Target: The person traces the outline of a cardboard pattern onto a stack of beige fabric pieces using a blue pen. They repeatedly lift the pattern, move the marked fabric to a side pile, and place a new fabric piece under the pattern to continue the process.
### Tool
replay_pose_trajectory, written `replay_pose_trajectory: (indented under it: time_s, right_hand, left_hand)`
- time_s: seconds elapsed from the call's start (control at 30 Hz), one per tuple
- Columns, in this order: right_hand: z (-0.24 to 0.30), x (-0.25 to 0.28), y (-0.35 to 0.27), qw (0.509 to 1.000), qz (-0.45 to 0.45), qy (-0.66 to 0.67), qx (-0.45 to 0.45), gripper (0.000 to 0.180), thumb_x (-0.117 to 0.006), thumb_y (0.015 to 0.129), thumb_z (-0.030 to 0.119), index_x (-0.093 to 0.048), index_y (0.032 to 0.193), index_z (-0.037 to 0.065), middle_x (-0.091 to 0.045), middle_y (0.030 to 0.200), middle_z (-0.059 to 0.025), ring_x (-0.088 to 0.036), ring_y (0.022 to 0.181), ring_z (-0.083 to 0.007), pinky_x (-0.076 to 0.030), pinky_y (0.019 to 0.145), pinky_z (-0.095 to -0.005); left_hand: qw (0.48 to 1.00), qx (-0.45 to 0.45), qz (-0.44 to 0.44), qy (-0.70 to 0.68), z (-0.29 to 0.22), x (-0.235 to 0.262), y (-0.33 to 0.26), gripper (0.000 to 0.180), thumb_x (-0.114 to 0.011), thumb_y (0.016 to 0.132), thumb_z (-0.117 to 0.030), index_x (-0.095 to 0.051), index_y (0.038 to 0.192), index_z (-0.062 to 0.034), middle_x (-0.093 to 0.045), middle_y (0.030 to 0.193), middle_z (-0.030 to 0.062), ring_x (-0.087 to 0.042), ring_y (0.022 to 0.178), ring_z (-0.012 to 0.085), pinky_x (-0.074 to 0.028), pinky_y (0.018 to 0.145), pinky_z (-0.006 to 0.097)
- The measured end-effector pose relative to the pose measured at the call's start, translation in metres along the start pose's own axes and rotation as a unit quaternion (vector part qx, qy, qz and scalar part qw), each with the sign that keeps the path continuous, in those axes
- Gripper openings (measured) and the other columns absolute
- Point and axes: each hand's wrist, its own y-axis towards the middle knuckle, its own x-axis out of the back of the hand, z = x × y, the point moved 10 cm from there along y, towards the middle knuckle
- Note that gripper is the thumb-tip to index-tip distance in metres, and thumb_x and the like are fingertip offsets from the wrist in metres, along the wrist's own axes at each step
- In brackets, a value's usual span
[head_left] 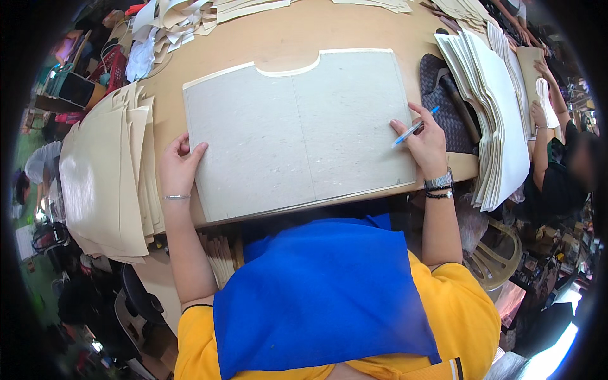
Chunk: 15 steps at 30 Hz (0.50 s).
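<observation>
A grey cardboard pattern template (253, 139) with a curved notch in its far edge lies on the table before me. A cream sheet (218, 75) shows as a thin border beneath it, mainly along the far edge. My left hand (180, 166) is at the template's left edge, thumb on top and fingers curled against the side. My right hand (425, 142) holds a blue-tipped pen (415, 128) slanted between its fingers. That hand rests at the template's right edge, with the thumb on its surface.
Stacked cream sheets (101, 171) stand at the table's left. White cut sheets (491, 120) are piled at the right, beside a dark woven-pattern piece (437, 95). Offcuts (174, 19) lie at the back left. Another person's hand (538, 114) handles pieces at far right.
</observation>
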Motion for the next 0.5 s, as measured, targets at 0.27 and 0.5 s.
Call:
replay_pose_trajectory:
  time_s: [0.27,0.5]
  right_hand:
    - [-0.007,-0.001,0.006,0.999,0.014,-0.037,-0.017,0.062,-0.083,0.071,0.04,-0.064,0.119,0.005,-0.059,0.068,-0.0056,-0.057,0.061,-0.016,-0.047,0.059,-0.0298]
    - [-0.009,-0.001,0.009,0.998,0.027,-0.04,-0.032,0.061,-0.083,0.07,0.041,-0.065,0.117,0.007,-0.06,0.067,-0.0045,-0.058,0.061,-0.0155,-0.048,0.059,-0.0297]
  left_hand:
    - [0.996,-0.044,-0.007,-0.079,0.008,-0.004,0.001,0.055,-0.081,0.077,-0.016,-0.059,0.122,0.0075,-0.054,0.092,0.0027,-0.052,0.08,0.0097,-0.047,0.074,0.022]
    - [0.996,-0.051,-0.006,-0.068,0.007,-0.006,0.001,0.054,-0.08,0.08,-0.014,-0.058,0.124,0.0075,-0.053,0.091,-0.0006,-0.051,0.08,0.0065,-0.045,0.074,0.018]
